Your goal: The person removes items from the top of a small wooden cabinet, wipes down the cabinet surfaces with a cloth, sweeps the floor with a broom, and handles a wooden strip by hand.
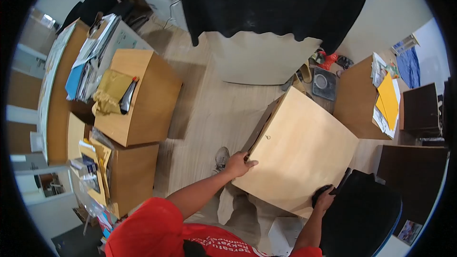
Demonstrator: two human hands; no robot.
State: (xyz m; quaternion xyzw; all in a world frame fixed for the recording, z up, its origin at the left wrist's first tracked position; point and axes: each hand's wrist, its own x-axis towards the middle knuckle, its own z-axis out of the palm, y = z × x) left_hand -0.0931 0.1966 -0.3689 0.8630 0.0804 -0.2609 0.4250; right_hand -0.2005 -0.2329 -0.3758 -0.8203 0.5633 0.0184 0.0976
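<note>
A light wooden cabinet with a small keyhole near its left edge stands in front of me, turned at an angle. My left hand grips its near left edge, thumb on the top face and fingers curled over the dark side. At the cabinet's near right corner, my right hand is closed around a black object that lies against the wood. What exactly that object is cannot be made out. A black chair is just right of my right hand.
Wooden cabinets with papers and envelopes stand at left. A black cloth covers a table ahead. Shoes and a grey scale-like object lie beyond the cabinet. Another cabinet with a yellow envelope stands at right.
</note>
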